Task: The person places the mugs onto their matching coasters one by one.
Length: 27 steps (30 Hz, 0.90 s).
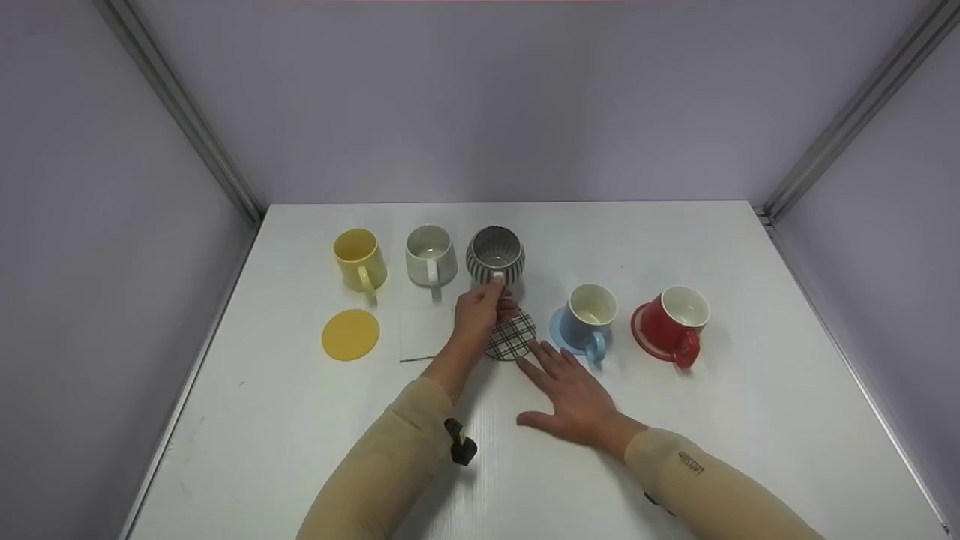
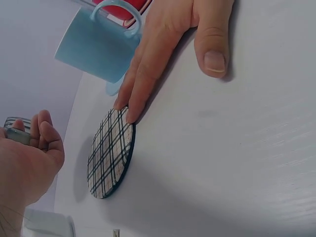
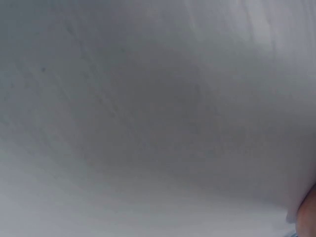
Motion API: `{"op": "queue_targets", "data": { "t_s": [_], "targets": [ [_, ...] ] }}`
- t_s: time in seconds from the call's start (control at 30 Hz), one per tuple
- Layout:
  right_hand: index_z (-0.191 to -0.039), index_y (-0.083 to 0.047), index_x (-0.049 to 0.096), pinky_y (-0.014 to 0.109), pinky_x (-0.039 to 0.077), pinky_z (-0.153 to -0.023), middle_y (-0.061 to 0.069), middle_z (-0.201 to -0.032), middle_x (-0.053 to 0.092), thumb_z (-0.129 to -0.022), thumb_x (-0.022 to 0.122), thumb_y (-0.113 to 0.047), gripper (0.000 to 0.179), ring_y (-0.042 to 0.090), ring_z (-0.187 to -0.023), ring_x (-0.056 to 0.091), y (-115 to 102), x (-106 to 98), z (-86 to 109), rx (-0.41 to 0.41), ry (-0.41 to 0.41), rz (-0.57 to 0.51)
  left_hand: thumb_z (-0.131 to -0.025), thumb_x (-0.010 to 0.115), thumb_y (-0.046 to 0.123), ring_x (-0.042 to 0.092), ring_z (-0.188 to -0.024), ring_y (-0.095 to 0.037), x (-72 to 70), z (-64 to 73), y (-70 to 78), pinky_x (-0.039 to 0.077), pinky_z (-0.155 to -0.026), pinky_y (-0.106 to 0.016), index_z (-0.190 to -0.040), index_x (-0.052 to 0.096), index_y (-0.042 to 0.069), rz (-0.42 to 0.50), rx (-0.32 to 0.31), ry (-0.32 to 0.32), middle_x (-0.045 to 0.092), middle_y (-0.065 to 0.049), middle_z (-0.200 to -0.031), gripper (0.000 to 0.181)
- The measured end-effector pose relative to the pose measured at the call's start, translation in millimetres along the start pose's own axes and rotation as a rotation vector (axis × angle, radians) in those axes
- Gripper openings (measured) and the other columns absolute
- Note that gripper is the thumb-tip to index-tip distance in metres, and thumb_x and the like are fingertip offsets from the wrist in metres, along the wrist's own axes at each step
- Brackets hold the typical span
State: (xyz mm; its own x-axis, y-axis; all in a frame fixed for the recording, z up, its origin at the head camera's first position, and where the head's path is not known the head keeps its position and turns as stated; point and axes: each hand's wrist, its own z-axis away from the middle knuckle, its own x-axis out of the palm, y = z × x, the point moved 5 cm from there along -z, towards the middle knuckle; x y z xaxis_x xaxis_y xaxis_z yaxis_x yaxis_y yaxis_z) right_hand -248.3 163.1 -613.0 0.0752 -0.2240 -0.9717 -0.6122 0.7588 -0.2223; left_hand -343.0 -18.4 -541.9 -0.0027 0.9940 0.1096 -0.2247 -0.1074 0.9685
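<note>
One grey-and-white vertically striped round mug (image 1: 495, 256) is just behind the round black-and-white plaid coaster (image 1: 512, 335), handle pinched in L hand (image 1: 474, 311); can't tell if base touches table. R hand (image 1: 572, 401) spread w/ straight fingers, tips touching coaster edge.

The table (image 1: 262, 420) is viewed downward from the head, its checked coaster (image 2: 111, 155) shared closer from left wrist, pale surface (image 3: 148, 118) from right.
</note>
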Motion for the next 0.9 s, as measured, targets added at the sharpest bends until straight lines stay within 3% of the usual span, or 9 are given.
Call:
{"op": "queue_targets", "data": {
  "t_s": [0.33,0.57,0.77,0.9],
  "targets": [
    [-0.169,-0.021,0.031,0.053,0.021,-0.129,0.009,-0.177,0.018,-0.097,0.05,-0.079,0.094,0.031,-0.162,0.016,0,0,0.2,0.003,-0.01,-0.014,-0.113,0.052,0.039,0.075,-0.096,-0.023,-1.4,13.4,-6.6,0.062,-0.092,-0.039,-0.113,0.074,-0.003,0.005,-0.004,0.005,0.077,-0.014,-0.103,0.047],
    [-0.169,-0.021,0.03,0.052,0.019,-0.13,0.009,-0.177,0.016,-0.097,0.049,-0.079,0.094,0.03,-0.163,0.014,0,-1,0.6,0.011,-0.026,-0.02,-0.113,0.052,0.039,0.074,-0.097,-0.022,0.4,21.1,-11.4,0.062,-0.091,-0.036,-0.119,0.07,-0.009,0.015,0.001,-0.027,0.076,-0.019,-0.109,0.051],
    [-0.17,-0.023,0.026,0.049,0.016,-0.131,0.008,-0.178,0.014,-0.098,0.048,-0.079,0.094,0.028,-0.163,0.011,-1,-2,0.4,0.018,-0.049,-0.015,-0.113,0.052,0.041,0.074,-0.096,-0.022,-0.7,28.7,-12.9,0.061,-0.093,-0.042,-0.113,0.072,-0.006,0.007,0.012,-0.054,0.075,-0.018,-0.109,0.05],
    [-0.17,-0.022,0.028,0.048,0.017,-0.131,0.008,-0.177,0.015,-0.097,0.048,-0.08,0.094,0.028,-0.163,0.013,0,-2,0.3,0.018,-0.036,-0.01,-0.113,0.052,0.04,0.075,-0.097,-0.025,-1.5,31.2,-15.7,0.062,-0.091,-0.04,-0.113,0.072,-0.006,0.017,-0.004,-0.061,0.075,-0.023,-0.111,0.05]
  ]
}}
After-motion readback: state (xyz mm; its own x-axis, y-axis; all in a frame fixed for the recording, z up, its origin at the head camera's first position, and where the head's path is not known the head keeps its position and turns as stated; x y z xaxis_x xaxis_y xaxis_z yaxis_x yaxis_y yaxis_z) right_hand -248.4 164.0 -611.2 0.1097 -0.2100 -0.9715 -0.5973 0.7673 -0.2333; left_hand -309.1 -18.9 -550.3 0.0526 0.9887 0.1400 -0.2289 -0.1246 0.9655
